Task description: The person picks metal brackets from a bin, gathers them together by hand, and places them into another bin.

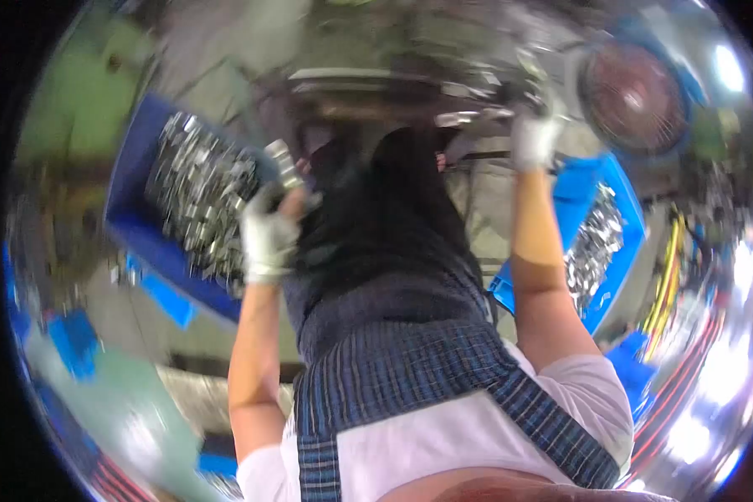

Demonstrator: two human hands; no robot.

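My left hand (268,238), in a white glove with bare fingertips, is closed on a small shiny metal piece (284,162) beside my left thigh. Just left of it stands a dark blue bin (130,188) heaped with metal pieces (205,188). My right hand (535,138), also gloved, reaches forward past my right knee. It is close to a dark, blurred mechanism (523,92) with shiny bits around it. Motion smears its fingers, so any grip there is unclear.
A lighter blue bin (632,201) with metal pieces (596,243) stands by my right forearm. A round fan (634,96) is at the far right. Ahead of my knees runs a pale horizontal bar (343,74). Yellow strips (668,272) lie farther right.
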